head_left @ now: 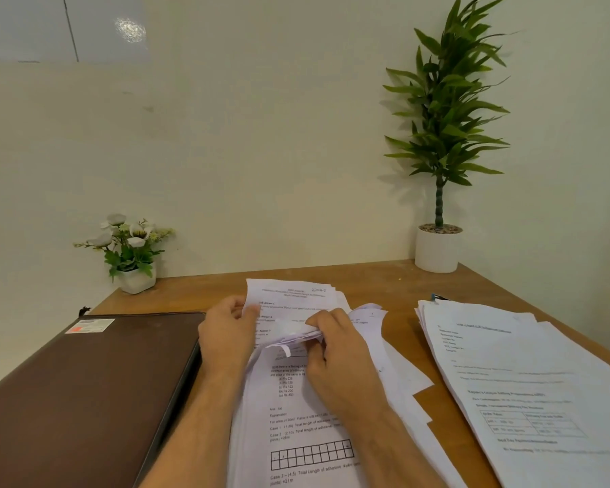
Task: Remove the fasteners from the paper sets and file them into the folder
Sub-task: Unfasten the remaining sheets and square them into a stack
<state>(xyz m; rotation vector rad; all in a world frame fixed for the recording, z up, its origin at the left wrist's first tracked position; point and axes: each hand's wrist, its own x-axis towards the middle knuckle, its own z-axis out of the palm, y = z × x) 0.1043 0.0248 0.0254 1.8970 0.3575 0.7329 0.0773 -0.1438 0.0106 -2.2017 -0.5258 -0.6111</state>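
A set of printed white papers [296,427] lies in front of me on the wooden table. My left hand [226,332] holds its upper left part, thumb on the top sheet. My right hand [335,353] grips a bunched, folded-over wad of its pages near the middle. No fastener shows between my fingers. A closed brown folder [85,392] lies to the left, touching my left wrist. A second stack of papers [529,392] rests on the right, with a dark clip [437,297] at its far left corner.
A small white pot of white flowers [134,255] stands at the back left by the wall. A tall green plant in a white pot [437,241] stands at the back right. Bare wooden table [384,280] shows behind the papers.
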